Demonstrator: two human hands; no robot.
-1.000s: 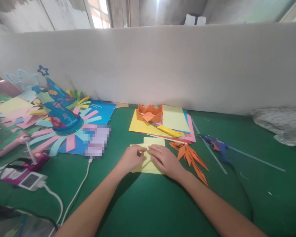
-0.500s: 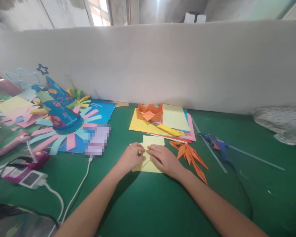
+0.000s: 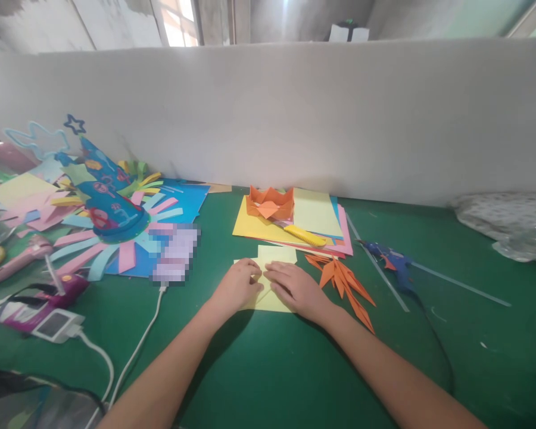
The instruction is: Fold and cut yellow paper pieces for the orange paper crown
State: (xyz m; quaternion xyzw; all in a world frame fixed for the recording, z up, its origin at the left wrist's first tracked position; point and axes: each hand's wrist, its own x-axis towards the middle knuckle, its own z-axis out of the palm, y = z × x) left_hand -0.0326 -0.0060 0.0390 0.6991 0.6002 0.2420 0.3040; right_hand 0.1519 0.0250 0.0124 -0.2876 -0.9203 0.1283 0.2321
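Pale yellow paper lies in front of me on the green table, with a folded edge showing between my hands. My left hand rests on its left part, fingers bent and thumb closed in on the paper. From the other side my right hand grips it too, fingers together and thumb tucked below them. The fingertips of both hands nearly meet over the fold and hide part of it. A smaller pale yellow piece shows just beyond the fingers. Folded orange paper spikes lie right beside my right hand.
Behind the hands, an orange paper crown and a yellow cutter lie on stacked coloured sheets. A blue glue gun with its cord is at right. Blue cone hats, a purple glue gun and white cables occupy the left.
The view has shifted slightly, and scissor handles now show at the far left. Both hands keep nearly the same place and grip on the paper.
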